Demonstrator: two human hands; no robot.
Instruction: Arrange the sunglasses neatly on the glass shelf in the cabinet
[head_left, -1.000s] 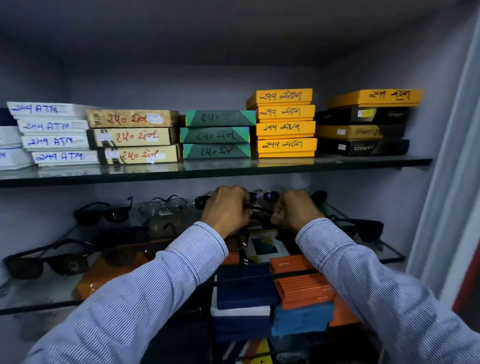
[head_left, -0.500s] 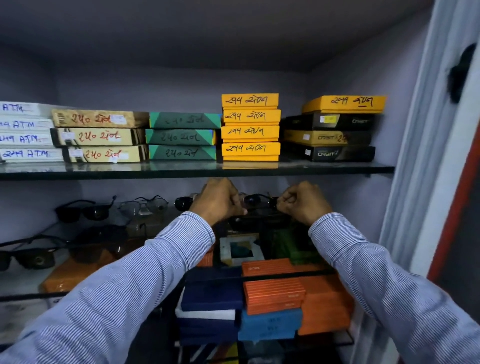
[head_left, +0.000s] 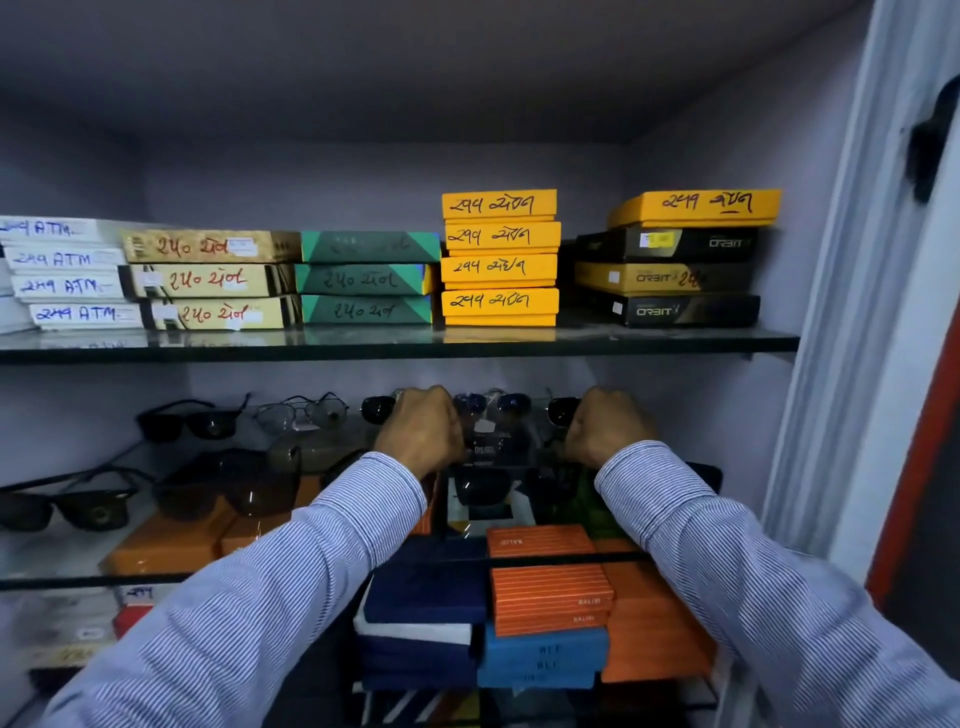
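My left hand (head_left: 422, 432) and my right hand (head_left: 607, 427) are both closed into fists over the middle of the glass shelf (head_left: 93, 578). Between them they hold a dark pair of sunglasses (head_left: 487, 451) with a small tag, one hand at each end. Right behind it stands a blue-lensed pair (head_left: 492, 405). More pairs stand on the shelf to the left: a black pair (head_left: 189, 422) and clear-lensed glasses (head_left: 301, 413) at the back, a big brown pair (head_left: 236, 486) and a black pair (head_left: 65, 508) nearer the front. My fingers hide the ends of the held frame.
The upper glass shelf (head_left: 395, 349) just above my hands carries stacks of white, tan, green, yellow (head_left: 500, 267) and black boxes. Orange (head_left: 550, 597) and blue boxes are stacked under the glass shelf. The cabinet's side frame (head_left: 852, 312) stands at the right.
My hands have drawn a little further apart while still gripping the dark pair. The view has swung to the right, showing more of the cabinet's right frame.
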